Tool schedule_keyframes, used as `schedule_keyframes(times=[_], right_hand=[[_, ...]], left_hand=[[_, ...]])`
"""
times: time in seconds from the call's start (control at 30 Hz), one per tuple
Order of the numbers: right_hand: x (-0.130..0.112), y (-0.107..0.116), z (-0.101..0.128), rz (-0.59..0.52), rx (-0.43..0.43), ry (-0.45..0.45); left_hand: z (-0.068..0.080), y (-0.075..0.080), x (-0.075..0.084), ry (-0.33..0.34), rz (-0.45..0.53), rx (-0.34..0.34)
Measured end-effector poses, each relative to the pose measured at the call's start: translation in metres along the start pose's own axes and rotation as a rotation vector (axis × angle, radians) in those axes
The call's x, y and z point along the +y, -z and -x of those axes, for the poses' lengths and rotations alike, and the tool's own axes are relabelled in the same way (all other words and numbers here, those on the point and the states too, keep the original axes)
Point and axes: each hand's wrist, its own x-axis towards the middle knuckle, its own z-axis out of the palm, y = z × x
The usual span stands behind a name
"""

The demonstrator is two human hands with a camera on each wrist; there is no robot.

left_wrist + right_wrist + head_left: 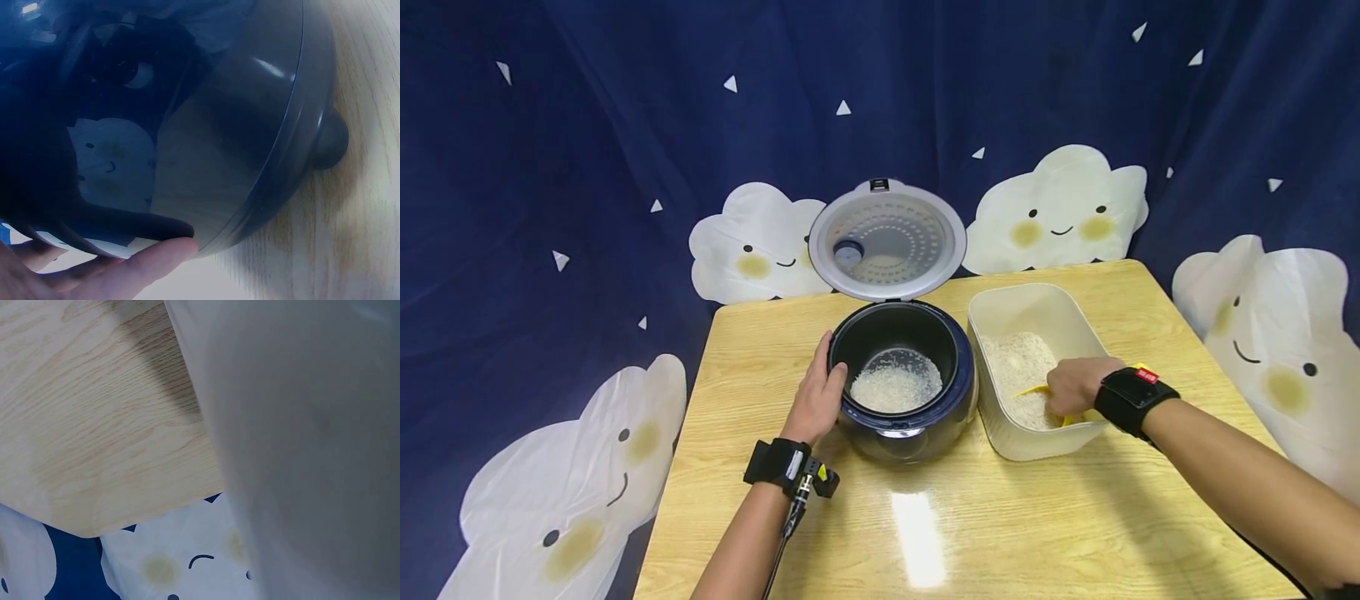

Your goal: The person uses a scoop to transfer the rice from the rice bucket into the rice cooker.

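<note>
At the far left, a dark blue fabric curtain [625, 92] printed with white smiling clouds and small white triangles hangs behind and beside the pale wood-grain desk [760, 358]. A person's left hand [815, 398], its wrist wrapped in a black strap [777, 465] with a cable, rests against the left side of a round, glossy dark blue rice cooker [880, 443]. The fingers of this hand lie extended along the outer wall, and the thumb is apart from them, near the rim.

The cooker's oval silver-grey lid [902, 250] stands raised behind the opening, covering part of the printed clouds. Inside the black inner pot [861, 350], white rice grains [897, 385] cover part of the bottom.

Just right of the cooker stands a cream rectangular plastic container [1026, 444] holding more pale rice [1015, 358]; its left wall stands between the two supplies of rice. The right hand [1075, 387] reaches over the container's right side, its fingers clamped on a yellow plastic scoop [1036, 390] low among the grains. The hand hides much of the scoop. From the right wrist, the container's wall blocks the view of both hand and scoop.
</note>
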Motion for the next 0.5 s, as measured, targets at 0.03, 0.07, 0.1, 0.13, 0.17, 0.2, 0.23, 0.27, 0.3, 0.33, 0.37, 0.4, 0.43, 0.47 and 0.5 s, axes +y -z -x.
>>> schedule_keyframes(times=[0.03, 0.07, 0.1, 0.13, 0.17, 0.2, 0.23, 0.27, 0.3, 0.33, 0.37, 0.4, 0.43, 0.47, 0.5], right_hand=[[0.0000, -0.0003, 0.0002, 0.001, 0.002, -0.001], [0.0001, -0.0006, 0.0003, 0.002, 0.004, 0.000], [0.0001, -0.0007, 0.0005, 0.003, 0.007, 0.002], [0.0001, -0.0008, 0.0008, 0.006, 0.010, 0.004], [0.0001, -0.0008, 0.0012, 0.008, 0.013, 0.005], [0.0002, -0.0008, 0.0015, 0.011, 0.015, 0.005], [0.0003, -0.0010, 0.0019, 0.014, 0.018, 0.004], [0.0003, -0.0010, 0.0024, 0.015, 0.019, 0.004], [0.0003, -0.0011, 0.0030, 0.016, 0.022, 0.002], [0.0001, -0.0012, 0.0032, 0.015, 0.021, 0.001], [0.0000, -0.0014, 0.0032, 0.014, 0.021, 0.000], [0.0000, -0.0018, 0.0031, 0.016, 0.021, 0.000], [0.0000, -0.0020, 0.0031, 0.016, 0.022, 0.001], [-0.0001, -0.0021, 0.0032, 0.014, 0.023, 0.001], [-0.0002, -0.0021, 0.0033, 0.014, 0.025, 0.003]], left_hand=[[0.0003, -0.0003, -0.0001, 0.002, 0.001, -0.001], [0.0005, -0.0007, -0.0002, 0.004, 0.000, -0.001], [0.0007, -0.0009, -0.0005, 0.006, 0.000, -0.001], [0.0008, -0.0011, -0.0007, 0.008, 0.002, 0.001], [0.0009, -0.0013, -0.0008, 0.009, 0.003, 0.003], [0.0008, -0.0015, -0.0010, 0.009, 0.004, 0.004], [0.0008, -0.0016, -0.0008, 0.008, 0.005, 0.005], [0.0006, -0.0017, -0.0006, 0.008, 0.005, 0.004], [0.0005, -0.0019, -0.0003, 0.008, 0.005, 0.003], [0.0003, -0.0019, -0.0003, 0.008, 0.003, 0.003], [0.0003, -0.0020, -0.0002, 0.009, 0.001, 0.002], [0.0004, -0.0019, -0.0002, 0.008, -0.001, 0.001], [0.0005, -0.0019, 0.0001, 0.008, -0.004, 0.002], [0.0006, -0.0018, 0.0002, 0.008, -0.005, 0.001], [0.0006, -0.0018, 0.0001, 0.007, -0.006, 0.001]])
